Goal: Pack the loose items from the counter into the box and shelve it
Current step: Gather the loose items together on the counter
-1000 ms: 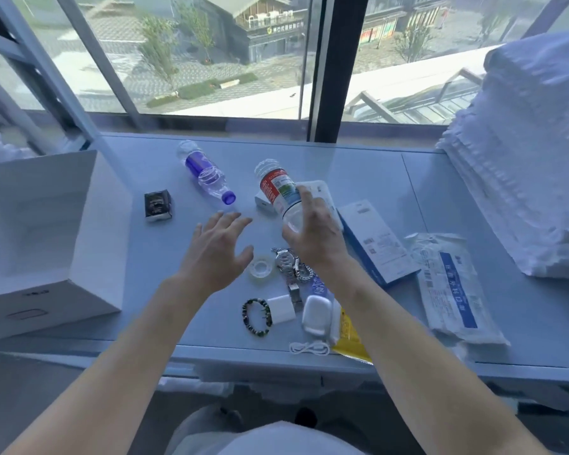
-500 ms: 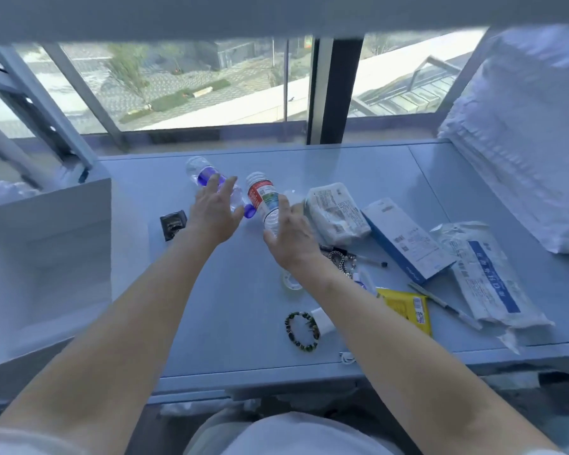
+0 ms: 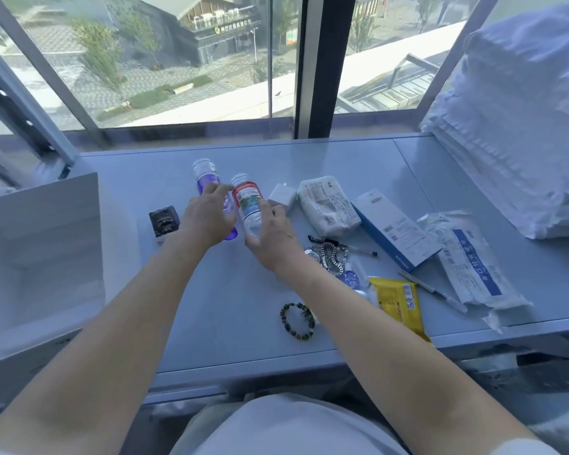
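While my right hand is gripping the red-labelled bottle, my left hand is curling loosely onto the purple bottle; bare counter is lying open toward the box at the left edge.

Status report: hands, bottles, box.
Right hand gripping red-label bottle. Left hand on purple bottle, grip unclear. White box open at left, path clear.

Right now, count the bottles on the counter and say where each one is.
2. The purple-label bottle lies under the left hand; the red-label bottle is beside it, gripped by the right hand. Others may be hidden behind the arms.
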`<state>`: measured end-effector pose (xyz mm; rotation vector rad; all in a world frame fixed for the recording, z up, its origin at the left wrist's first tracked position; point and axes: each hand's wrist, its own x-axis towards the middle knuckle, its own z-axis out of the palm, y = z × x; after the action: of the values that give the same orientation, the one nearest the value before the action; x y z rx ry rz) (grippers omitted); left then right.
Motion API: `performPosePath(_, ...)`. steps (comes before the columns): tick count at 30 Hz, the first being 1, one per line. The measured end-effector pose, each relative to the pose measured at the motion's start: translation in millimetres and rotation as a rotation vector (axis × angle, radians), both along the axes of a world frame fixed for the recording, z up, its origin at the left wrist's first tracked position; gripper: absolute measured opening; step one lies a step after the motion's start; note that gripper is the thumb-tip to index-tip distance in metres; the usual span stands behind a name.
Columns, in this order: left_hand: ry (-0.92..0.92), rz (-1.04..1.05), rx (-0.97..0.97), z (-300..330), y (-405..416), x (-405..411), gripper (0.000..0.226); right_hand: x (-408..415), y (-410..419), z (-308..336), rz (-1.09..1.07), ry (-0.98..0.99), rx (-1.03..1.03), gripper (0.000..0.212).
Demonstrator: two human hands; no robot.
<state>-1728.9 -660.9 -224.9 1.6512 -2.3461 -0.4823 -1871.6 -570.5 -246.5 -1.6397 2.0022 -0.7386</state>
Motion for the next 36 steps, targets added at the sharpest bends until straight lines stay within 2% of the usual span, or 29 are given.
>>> performPosePath(4, 0.049, -0.053, -0.025, -3, 42, 4, 0.065, -8, 11, 11, 0.044, -0.007, 0.044, 0.066)
performPosePath(6, 0.053, -0.073, -0.042, -6, 63, 6, 0.067, -20, 12, 16, 0.071, 0.002, 0.029, 0.052)
performPosePath(9, 0.050, -0.084, -0.038, -7, 87, 5, 0.067, -42, -1, 23, 0.038, 0.054, -0.099, 0.028)
performPosePath(10, 0.046, -0.084, -0.032, -7, 94, 3, 0.067, -49, -9, 25, 0.029, 0.107, -0.135, 0.028)
performPosePath(12, 0.047, -0.085, -0.031, -6, 106, 1, 0.067, -63, -28, 28, 0.072, 0.260, -0.144, 0.041)
performPosePath(16, 0.102, -0.063, -0.038, -7, 122, 4, 0.065, -80, -60, 24, 0.318, 0.651, 0.123, 0.058)
performPosePath(18, 0.140, -0.046, -0.046, -8, 125, 10, 0.063, -82, -63, 20, 0.373, 0.718, 0.189, 0.062)
performPosePath(24, 0.072, 0.107, -0.146, -7, 101, 33, 0.054, -84, -40, 12, 0.373, 0.663, 0.113, 0.064)
performPosePath(28, 0.028, 0.220, -0.108, -19, 78, 42, 0.050, -84, -13, 11, 0.371, 0.616, 0.077, 0.055)
performPosePath(34, -0.151, 0.258, -0.011, -40, 54, 50, 0.051, -81, 35, 6, 0.391, 0.553, 0.044, 0.053)
performPosePath(36, -0.158, 0.274, 0.002, -43, 54, 52, 0.049, -83, 48, 4, 0.384, 0.514, 0.036, 0.052)
